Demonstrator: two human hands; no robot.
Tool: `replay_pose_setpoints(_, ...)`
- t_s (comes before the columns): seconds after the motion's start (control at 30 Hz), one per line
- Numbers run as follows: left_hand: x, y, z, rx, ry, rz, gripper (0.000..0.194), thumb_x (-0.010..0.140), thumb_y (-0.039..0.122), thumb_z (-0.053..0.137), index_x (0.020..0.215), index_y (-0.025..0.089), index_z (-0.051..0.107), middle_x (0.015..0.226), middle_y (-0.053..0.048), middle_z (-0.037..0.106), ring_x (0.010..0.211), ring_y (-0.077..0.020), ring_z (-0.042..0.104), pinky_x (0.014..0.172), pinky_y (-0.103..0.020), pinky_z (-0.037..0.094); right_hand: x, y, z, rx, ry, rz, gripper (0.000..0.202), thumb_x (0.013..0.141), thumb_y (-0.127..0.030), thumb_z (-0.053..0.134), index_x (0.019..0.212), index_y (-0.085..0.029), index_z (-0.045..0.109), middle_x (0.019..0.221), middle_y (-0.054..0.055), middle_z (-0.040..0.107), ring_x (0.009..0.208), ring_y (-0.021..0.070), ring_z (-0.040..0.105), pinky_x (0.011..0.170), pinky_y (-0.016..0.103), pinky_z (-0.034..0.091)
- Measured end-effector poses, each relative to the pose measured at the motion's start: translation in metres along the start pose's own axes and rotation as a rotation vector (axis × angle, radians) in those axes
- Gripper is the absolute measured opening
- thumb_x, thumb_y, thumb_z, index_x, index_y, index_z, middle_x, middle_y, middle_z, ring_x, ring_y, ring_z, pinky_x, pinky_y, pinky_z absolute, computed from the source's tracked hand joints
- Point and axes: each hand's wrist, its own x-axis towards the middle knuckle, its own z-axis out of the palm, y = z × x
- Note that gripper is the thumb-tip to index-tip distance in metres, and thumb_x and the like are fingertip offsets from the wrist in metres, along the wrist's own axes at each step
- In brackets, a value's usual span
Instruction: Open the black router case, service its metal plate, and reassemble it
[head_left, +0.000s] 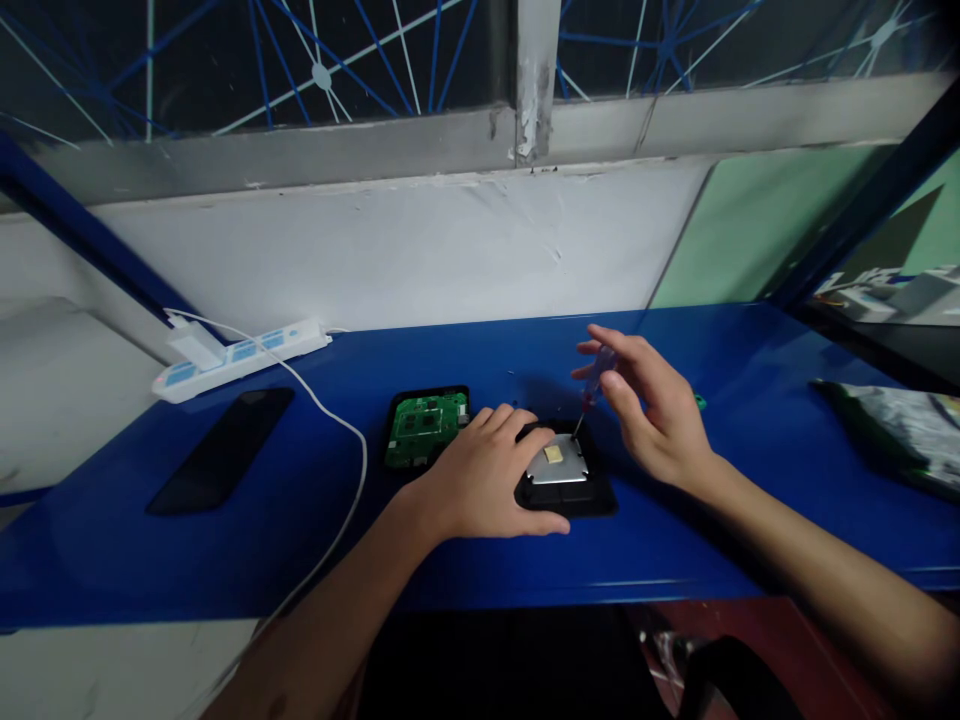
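Observation:
A black plastic case half [581, 498] lies on the blue table, with a silver metal plate [571, 464] fixed inside it. A small pale yellow pad [553, 454] sits on the plate. My left hand [484, 475] grips the case from its left side, fingers over the far part and thumb along the near edge. With my right hand [664, 415] I hold a screwdriver [599, 372] by its translucent purple handle, tilted, its tip at the plate's far right corner. Left of the case, a green circuit board [424, 425] sits in another black shell, partly hidden by my left hand.
Tiny dark bits, perhaps screws, lie behind the case. At the left are a black phone-like slab [221, 450], a white power strip [247, 355] and a white cable [352, 430] running to the near edge. A silver-and-green bag [900, 430] lies at the right.

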Motion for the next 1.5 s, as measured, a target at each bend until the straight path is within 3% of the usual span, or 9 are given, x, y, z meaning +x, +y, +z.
replay_pose_setpoints(0.2,0.0008,0.0009,-0.0015,-0.008,-0.009,0.004,0.083,0.073,0.073,0.069,0.134,0.019,0.055,0.129,-0.012,0.056,0.117,-0.0317,0.052,0.104,-0.047,0.040,-0.0005,0.0021,0.0004,0.004,0.038,-0.007,0.048,0.102,-0.019,0.039,0.148,-0.034,0.043,0.125,0.007,0.064,0.096,0.0185,0.070,0.086,0.044,0.059)
replay_pose_setpoints(0.43,0.0006,0.0002,-0.0010,-0.007,-0.012,0.006,0.083,0.073,0.073,0.070,0.133,0.018,0.055,0.130,-0.012,0.056,0.116,-0.0318,0.052,0.103,-0.047,0.041,0.0002,0.0027,0.0010,-0.056,0.125,-0.035,0.040,0.088,-0.021,0.069,0.127,-0.032,0.062,0.095,0.002,0.056,0.078,0.0159,0.064,0.071,0.036,0.059)
replay_pose_setpoints(0.53,0.0005,-0.0006,-0.0002,-0.004,0.003,0.013,0.083,0.072,0.073,0.070,0.134,0.019,0.055,0.130,-0.013,0.056,0.117,-0.0326,0.052,0.104,-0.048,0.041,0.0004,-0.0004,-0.0004,-0.055,0.079,-0.044,0.038,0.093,-0.022,0.061,0.130,-0.031,0.060,0.105,0.005,0.058,0.082,0.0169,0.067,0.074,0.039,0.059)
replay_pose_setpoints(0.7,0.0008,-0.0008,0.0002,-0.007,0.003,0.014,0.083,0.072,0.073,0.070,0.133,0.018,0.054,0.130,-0.013,0.056,0.116,-0.0318,0.052,0.104,-0.048,0.040,0.0000,-0.0030,-0.0003,-0.027,0.031,-0.061,0.050,0.101,-0.017,0.041,0.147,-0.034,0.045,0.126,0.007,0.062,0.097,0.0195,0.070,0.089,0.045,0.057)
replay_pose_setpoints(0.8,0.0008,-0.0004,0.0000,-0.011,0.003,0.011,0.084,0.072,0.074,0.070,0.133,0.019,0.055,0.130,-0.012,0.056,0.116,-0.0315,0.052,0.103,-0.048,0.041,0.0004,-0.0005,0.0001,-0.073,0.062,-0.061,0.050,0.098,-0.017,0.049,0.145,-0.034,0.048,0.114,0.006,0.065,0.091,0.0190,0.069,0.084,0.043,0.058)
replay_pose_setpoints(0.97,0.0008,0.0003,-0.0009,-0.009,-0.005,0.005,0.082,0.073,0.072,0.070,0.133,0.019,0.055,0.130,-0.012,0.056,0.116,-0.0324,0.052,0.102,-0.049,0.042,0.0028,-0.0002,-0.0018,-0.148,0.112,-0.081,0.038,0.089,-0.022,0.068,0.126,-0.030,0.064,0.093,0.003,0.056,0.075,0.0161,0.059,0.071,0.038,0.056)
replay_pose_setpoints(1.37,0.0005,-0.0004,-0.0011,-0.018,-0.018,-0.003,0.085,0.072,0.074,0.070,0.135,0.019,0.054,0.132,-0.012,0.056,0.119,-0.0325,0.051,0.104,-0.049,0.040,0.0015,-0.0016,0.0000,-0.073,0.028,-0.046,0.047,0.096,-0.026,0.055,0.142,-0.032,0.051,0.112,0.008,0.059,0.093,0.0201,0.065,0.078,0.040,0.060)
replay_pose_setpoints(1.5,0.0003,-0.0006,-0.0005,-0.010,-0.011,0.002,0.084,0.073,0.075,0.068,0.135,0.020,0.054,0.131,-0.012,0.055,0.118,-0.0319,0.051,0.104,-0.049,0.040,0.0013,-0.0010,-0.0013,-0.077,0.014,-0.044,0.048,0.100,-0.024,0.044,0.148,-0.032,0.044,0.124,0.008,0.064,0.097,0.0209,0.069,0.087,0.046,0.058)
